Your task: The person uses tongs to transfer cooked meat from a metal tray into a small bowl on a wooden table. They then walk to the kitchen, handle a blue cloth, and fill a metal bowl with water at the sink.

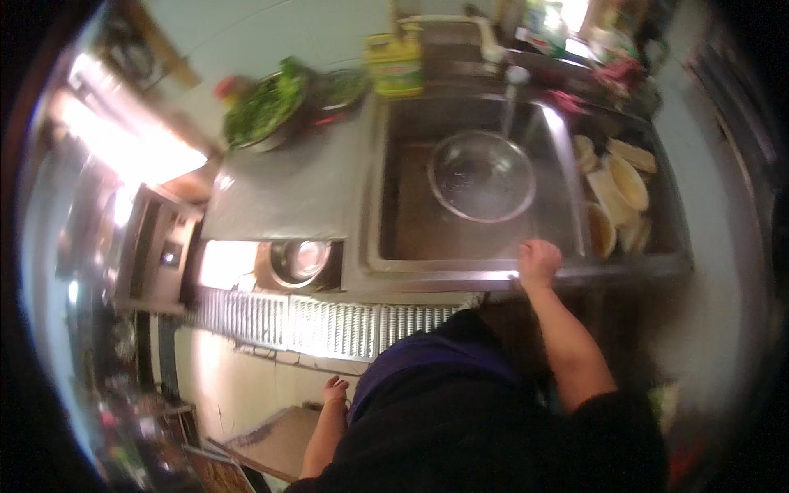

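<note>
My right hand [540, 264] is curled at the front rim of the stainless steel sink [431, 266]; whether its fingers hold anything is not plain. My left hand [336, 389] hangs low beside my body, over the floor, its fingers partly bent and nothing visible in them. In the sink basin stands a round clear bowl [482, 177], beneath a tap [516, 76] from which a stream of water seems to run. Bowls [627, 182] and other pale dishes lie in the narrower basin at the right.
Leafy greens fill a bowl [265, 111] on the metal counter [283, 191]. Behind the sink is a yellow jug [394, 66]. A metal pot [302, 262] sits below counter level, near a floor grating [333, 326]. Pink cloth or netting [562, 100] lies by the tap.
</note>
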`<state>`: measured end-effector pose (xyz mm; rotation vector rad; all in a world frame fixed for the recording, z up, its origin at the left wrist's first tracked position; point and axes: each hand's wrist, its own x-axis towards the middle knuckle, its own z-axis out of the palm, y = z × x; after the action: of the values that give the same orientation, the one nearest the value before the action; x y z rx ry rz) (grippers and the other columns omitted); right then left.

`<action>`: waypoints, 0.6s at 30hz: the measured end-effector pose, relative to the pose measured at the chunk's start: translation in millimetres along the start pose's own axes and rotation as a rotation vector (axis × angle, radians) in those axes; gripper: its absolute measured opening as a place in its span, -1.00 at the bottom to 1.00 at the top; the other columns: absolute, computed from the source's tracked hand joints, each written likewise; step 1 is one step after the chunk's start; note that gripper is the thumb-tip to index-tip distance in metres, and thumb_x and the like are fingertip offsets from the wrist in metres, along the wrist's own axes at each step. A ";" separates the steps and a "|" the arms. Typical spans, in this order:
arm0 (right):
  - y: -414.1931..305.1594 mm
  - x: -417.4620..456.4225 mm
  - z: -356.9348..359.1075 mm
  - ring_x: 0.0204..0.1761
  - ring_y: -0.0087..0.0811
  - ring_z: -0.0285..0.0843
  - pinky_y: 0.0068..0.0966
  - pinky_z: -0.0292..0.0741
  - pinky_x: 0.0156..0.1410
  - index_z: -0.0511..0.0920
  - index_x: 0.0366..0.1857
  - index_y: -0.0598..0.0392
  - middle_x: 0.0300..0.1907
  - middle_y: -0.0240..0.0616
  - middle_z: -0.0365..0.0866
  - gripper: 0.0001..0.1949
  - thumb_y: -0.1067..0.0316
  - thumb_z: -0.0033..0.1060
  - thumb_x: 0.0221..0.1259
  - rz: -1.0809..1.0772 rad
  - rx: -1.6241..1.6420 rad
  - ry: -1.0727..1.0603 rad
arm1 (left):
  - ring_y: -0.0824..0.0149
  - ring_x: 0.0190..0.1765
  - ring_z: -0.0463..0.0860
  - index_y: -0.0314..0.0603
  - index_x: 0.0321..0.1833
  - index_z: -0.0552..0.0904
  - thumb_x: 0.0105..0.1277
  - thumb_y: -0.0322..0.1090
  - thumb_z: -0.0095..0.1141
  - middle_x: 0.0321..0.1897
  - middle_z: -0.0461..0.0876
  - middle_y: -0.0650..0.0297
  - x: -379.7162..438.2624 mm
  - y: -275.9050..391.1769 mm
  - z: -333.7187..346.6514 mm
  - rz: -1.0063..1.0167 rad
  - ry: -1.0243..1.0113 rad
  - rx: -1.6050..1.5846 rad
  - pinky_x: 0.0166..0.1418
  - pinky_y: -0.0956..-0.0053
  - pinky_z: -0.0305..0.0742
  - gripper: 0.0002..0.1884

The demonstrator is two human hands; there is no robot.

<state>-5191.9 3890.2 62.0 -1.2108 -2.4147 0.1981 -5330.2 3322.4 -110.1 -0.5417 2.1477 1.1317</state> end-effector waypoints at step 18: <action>14.6 -6.8 8.1 -0.21 0.00 0.54 -0.14 0.37 0.06 0.66 -0.37 0.10 -0.33 -0.06 0.66 -0.73 0.15 0.03 0.21 -0.083 -0.056 -0.038 | 0.12 -0.02 0.66 -0.05 -0.08 0.70 -0.06 -0.25 0.28 -0.12 0.69 0.07 0.3 -4.9 34.9 0.021 -0.028 0.297 0.11 0.33 0.50 -0.61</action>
<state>-5181.2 3894.2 48.1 -1.1374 -2.5132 0.1298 -5315.3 3349.0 -127.8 -0.3666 2.2484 0.8043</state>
